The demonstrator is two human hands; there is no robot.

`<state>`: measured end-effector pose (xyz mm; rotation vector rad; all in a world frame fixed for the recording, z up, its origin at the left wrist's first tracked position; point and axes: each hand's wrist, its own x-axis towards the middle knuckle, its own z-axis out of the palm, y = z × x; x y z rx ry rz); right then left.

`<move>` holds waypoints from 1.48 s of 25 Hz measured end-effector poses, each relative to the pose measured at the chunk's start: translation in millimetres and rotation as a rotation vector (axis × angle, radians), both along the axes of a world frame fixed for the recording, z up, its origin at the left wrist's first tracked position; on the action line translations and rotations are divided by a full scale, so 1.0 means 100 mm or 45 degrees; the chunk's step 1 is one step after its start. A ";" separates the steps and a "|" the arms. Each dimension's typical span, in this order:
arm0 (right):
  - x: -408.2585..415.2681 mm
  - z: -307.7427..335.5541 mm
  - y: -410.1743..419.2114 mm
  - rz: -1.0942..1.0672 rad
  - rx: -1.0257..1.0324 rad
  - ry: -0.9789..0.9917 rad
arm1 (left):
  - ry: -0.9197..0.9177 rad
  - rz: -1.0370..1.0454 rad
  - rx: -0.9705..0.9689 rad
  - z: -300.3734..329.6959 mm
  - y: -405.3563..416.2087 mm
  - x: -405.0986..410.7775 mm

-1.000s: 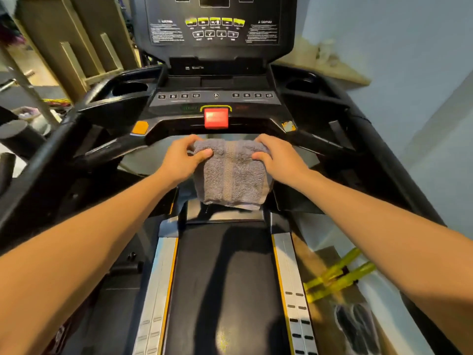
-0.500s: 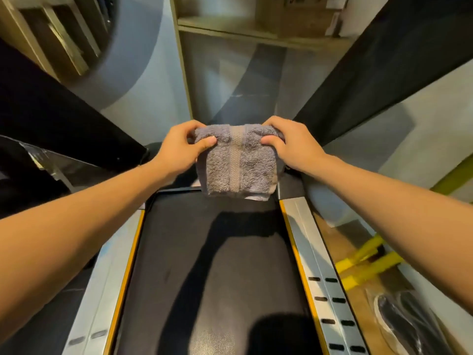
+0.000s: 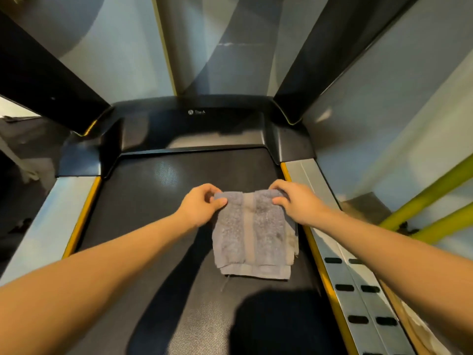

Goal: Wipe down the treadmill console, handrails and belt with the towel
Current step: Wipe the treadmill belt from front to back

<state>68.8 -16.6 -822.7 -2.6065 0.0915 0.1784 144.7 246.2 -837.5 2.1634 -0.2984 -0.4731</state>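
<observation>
A folded grey towel lies on the black treadmill belt, right of the belt's middle. My left hand pinches the towel's far left corner. My right hand pinches its far right corner. Beyond the belt sits the black motor cover with a small logo. The console and handrails are out of view; only the two black uprights rise at the left and right.
Silver side rails with yellow trim and black slots flank the belt. Yellow-green bars lean on the floor at the right. A pale wall stands behind and to the right of the treadmill.
The view dropped from the console down to the belt. Both hands brought the towel down from in front of the console onto the belt, still gripping its top corners.
</observation>
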 end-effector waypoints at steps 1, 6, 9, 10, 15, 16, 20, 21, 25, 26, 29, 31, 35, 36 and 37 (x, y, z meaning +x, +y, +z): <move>0.01 -0.12 0.00 -0.051 -0.148 -0.050 | -0.137 0.017 0.106 -0.13 -0.06 0.02; -0.41 -0.86 0.42 0.057 -0.496 0.130 | -0.739 -0.646 0.548 -0.78 -0.14 -0.27; -0.63 -1.32 0.56 0.119 -0.523 0.024 | -0.678 -0.895 0.711 -1.15 -0.12 -0.40; -0.63 -1.38 0.55 0.117 -0.508 -0.012 | -0.658 -0.927 0.723 -1.23 -0.13 -0.40; -0.24 -1.48 0.34 0.151 -0.524 0.029 | -0.677 -0.932 0.767 -1.28 -0.31 -0.11; -0.09 -1.48 0.29 0.132 -0.528 0.079 | -0.666 -0.926 0.784 -1.27 -0.37 0.01; 0.48 -1.44 0.16 0.097 -0.574 0.113 | -0.588 -0.921 0.896 -1.20 -0.61 0.58; 0.62 -1.43 0.11 0.098 -0.582 0.129 | -0.562 -0.920 0.922 -1.19 -0.66 0.71; 1.17 -1.31 -0.06 0.158 -0.564 0.221 | -0.477 -0.881 1.013 -1.14 -0.86 1.16; 1.31 -1.31 -0.09 0.159 -0.552 0.230 | -0.451 -0.870 1.045 -1.12 -0.91 1.28; 1.64 -1.34 -0.15 0.137 -0.566 0.244 | -0.378 -0.848 1.137 -1.04 -1.07 1.58; 1.75 -1.36 -0.17 0.129 -0.580 0.228 | -0.324 -0.844 1.163 -1.00 -1.15 1.70; 1.85 -1.37 -0.22 0.128 -0.565 0.241 | -0.313 -0.832 1.167 -1.02 -1.17 1.76; 1.86 -1.36 -0.21 0.129 -0.572 0.252 | -0.317 -0.824 1.163 -1.02 -1.16 1.75; 1.86 -1.36 -0.19 0.127 -0.579 0.263 | -0.324 -0.810 1.167 -1.04 -1.15 1.74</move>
